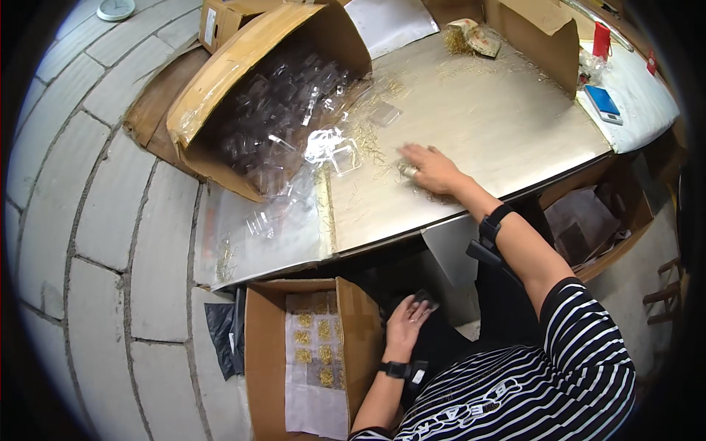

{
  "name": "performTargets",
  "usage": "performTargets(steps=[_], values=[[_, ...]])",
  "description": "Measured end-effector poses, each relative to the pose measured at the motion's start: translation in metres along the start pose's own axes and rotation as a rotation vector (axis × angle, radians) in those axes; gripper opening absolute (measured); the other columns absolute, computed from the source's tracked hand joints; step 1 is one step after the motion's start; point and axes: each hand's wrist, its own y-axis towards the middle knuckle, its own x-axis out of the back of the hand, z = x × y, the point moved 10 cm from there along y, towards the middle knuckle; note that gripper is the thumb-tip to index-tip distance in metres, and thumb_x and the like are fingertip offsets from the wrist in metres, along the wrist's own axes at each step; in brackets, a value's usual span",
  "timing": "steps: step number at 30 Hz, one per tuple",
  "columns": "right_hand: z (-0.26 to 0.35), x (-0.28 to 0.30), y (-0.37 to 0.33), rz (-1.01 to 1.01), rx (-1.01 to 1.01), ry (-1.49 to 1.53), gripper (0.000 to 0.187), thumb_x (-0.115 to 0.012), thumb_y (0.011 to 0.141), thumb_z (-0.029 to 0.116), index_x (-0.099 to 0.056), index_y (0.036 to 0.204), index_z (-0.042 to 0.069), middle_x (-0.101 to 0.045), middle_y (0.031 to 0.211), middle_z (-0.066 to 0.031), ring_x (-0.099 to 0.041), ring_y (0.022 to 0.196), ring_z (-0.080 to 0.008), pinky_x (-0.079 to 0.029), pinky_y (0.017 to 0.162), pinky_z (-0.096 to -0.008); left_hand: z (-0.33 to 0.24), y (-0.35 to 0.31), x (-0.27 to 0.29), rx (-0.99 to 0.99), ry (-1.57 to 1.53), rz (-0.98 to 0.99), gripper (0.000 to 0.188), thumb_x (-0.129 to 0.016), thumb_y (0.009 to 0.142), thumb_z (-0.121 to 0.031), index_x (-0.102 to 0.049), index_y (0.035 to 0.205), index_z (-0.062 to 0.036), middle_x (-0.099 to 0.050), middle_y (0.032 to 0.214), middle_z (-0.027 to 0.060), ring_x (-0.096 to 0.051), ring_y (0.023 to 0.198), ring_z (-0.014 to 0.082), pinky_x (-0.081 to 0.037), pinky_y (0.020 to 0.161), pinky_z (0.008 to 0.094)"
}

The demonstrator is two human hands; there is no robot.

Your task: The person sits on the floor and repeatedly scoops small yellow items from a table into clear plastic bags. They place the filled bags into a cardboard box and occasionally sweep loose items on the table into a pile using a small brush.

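Note:
My right hand (pixel 432 170) is palm down over the pale tabletop (pixel 485 125), fingers stretched forward and slightly blurred. Beneath its thumb side shows something small and shiny that I cannot make out. Thin gold-coloured pins (pixel 371 143) lie scattered just left of it, with a flat clear plastic box (pixel 384 114) among them. Low in front of my body, my left hand (pixel 406 322) is closed on a small see-through plastic box (pixel 424 299), which looks dark against my clothes. Beside that hand, an open carton (pixel 266 353) holds several clear boxes of gold pins (pixel 324 328) on white paper.
A large tipped carton (pixel 220 81) spills clear plastic boxes (pixel 287 110) onto the table's left side. At the back lies a bag with gold pins (pixel 478 38). A blue scale (pixel 603 101) sits at the right. Another carton (pixel 588 220) stands below the table.

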Motion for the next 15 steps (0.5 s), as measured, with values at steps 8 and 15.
performTargets(steps=[8, 15], values=[[0.052, -0.006, -0.071, -0.086, -0.01, -0.293, 0.046, -0.048, 0.077, 0.004, -0.049, 0.121, -0.011, -0.045, 0.132, -0.0267, -0.04, 0.129, -0.0347, -0.036, 0.105, -0.0391, 0.068, 0.04, -0.102, 0.122, 0.329, 0.147, 0.038, -0.036, 0.1, -0.031, -0.052, 0.111, 0.0016, -0.064, 0.094, 0.0153, -0.068, 0.07, 0.0289, -0.056, 0.053, 0.0298], [0.047, 0.064, -0.144, -0.16, 0.034, 0.086, 0.04, -0.055, 0.08, -0.002, -0.055, 0.12, 0.0, -0.051, 0.131, -0.0182, -0.047, 0.124, -0.0323, -0.042, 0.1, -0.0378, 0.072, 0.028, -0.113, 0.128, 0.301, 0.163, 0.044, -0.03, 0.1, -0.033, -0.046, 0.121, 0.0024, -0.064, 0.103, 0.0194, -0.07, 0.076, 0.0286, -0.055, 0.044, 0.0273]])
